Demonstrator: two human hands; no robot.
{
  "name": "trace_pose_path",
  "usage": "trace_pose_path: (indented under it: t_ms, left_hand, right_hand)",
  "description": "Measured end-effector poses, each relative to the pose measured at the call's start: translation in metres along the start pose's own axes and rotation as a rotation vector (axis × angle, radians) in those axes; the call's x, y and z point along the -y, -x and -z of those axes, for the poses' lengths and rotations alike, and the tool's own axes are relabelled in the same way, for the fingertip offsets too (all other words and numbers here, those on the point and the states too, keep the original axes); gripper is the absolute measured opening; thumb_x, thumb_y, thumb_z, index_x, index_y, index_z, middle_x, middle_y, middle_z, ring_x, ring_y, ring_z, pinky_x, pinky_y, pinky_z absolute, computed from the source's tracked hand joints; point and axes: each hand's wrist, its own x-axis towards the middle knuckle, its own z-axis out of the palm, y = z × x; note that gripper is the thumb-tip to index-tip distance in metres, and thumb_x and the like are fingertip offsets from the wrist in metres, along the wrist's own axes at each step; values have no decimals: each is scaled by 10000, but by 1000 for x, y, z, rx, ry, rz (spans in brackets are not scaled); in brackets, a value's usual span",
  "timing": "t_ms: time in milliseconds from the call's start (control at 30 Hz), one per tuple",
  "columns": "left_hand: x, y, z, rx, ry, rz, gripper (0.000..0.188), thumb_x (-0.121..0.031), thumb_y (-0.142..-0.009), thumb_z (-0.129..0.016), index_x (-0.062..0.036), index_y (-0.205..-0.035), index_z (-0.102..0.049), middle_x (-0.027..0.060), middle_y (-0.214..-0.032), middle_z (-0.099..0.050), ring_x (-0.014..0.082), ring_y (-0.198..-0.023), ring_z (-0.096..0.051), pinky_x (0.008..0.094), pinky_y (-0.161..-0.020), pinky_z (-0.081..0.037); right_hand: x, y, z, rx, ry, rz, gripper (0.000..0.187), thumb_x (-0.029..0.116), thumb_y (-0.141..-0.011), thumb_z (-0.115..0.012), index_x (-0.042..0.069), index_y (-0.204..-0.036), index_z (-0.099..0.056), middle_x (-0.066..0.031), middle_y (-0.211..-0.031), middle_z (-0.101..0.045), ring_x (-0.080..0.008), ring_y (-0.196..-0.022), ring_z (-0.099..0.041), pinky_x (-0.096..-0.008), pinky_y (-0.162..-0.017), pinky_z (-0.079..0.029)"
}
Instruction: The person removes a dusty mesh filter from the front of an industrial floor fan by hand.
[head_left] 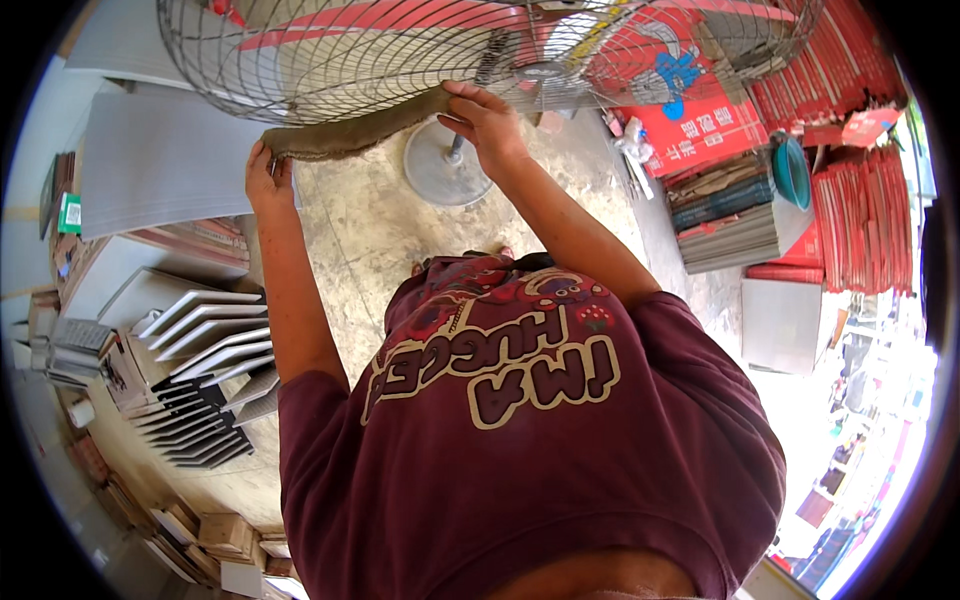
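Note:
A folded brown cloth (355,132), frayed along its lower edge, is stretched between my two hands. My left hand (268,180) pinches its left end, and my right hand (485,122) grips the right end with the fingers over the top. Just beyond the cloth stands a large pedestal fan, its wire guard (400,60) right behind the cloth's upper edge. Whether the cloth touches the wires I cannot tell. Red blades (400,22) show through the guard. Below, the fan's round grey base (440,165) rests on the floor.
Large grey panels (170,150) lie stacked at the left. Below them a black rack (205,425) holds several tiles upright. At the right are stacks of red cartons (860,220) and a teal basin (790,172). Wooden blocks (228,535) lie at the lower left.

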Motion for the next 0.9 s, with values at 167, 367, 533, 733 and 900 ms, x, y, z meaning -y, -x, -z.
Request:
trace_pose_path:
  t_ms: [167, 367, 533, 733, 900]
  left_hand:
    - [42, -17, 12, 15, 22, 129, 307, -45, -837, -511, -45, -1144, -531, 85, -1064, -532, 215, -952, -499, 358, -837, -430]
    - [90, -10, 2, 11, 83, 273, 337, -18, -825, -536, -23, -1161, -510, 121, -1084, -503, 250, -953, -506, 390, -873, -470]
    - [130, 5, -17, 51, 99, 387, 349, -1, -787, -572, -28, -1132, -523, 131, -1097, -496, 278, -992, -525, 419, -875, -481]
    - [173, 30, -51, 35, 158, 550, 367, -37, -830, -553, -48, -1192, -491, 101, -1137, -500, 250, -986, -535, 418, -908, -455]
    - [198, 53, -85, 99, 137, 597, 385, -37, -848, -519, -55, -1229, -465, 96, -1177, -481, 266, -1074, -488, 426, -957, -414]
  right_hand:
    - [-10, -6, 22, -68, 7, -9, 262, 22, -829, -528, -19, -1086, -555, -70, -973, -588, -154, -856, -581, -285, -811, -507]
    - [-17, -15, 69, -224, -12, -8, 262, 0, -807, -526, -4, -1062, -588, -60, -945, -606, -143, -814, -592, -265, -748, -514]
    - [-9, -20, 112, -323, -1, 13, 284, 11, -814, -527, -4, -1094, -562, -77, -1001, -594, -181, -876, -591, -304, -812, -505]
    - [7, -26, 161, -443, -53, 77, 293, -10, -787, -521, -14, -1075, -576, -82, -982, -607, -172, -859, -595, -287, -760, -513]
    - [21, -30, 199, -504, -67, 109, 298, 13, -797, -521, -7, -1091, -567, -81, -990, -606, -183, -872, -595, -300, -771, -505]
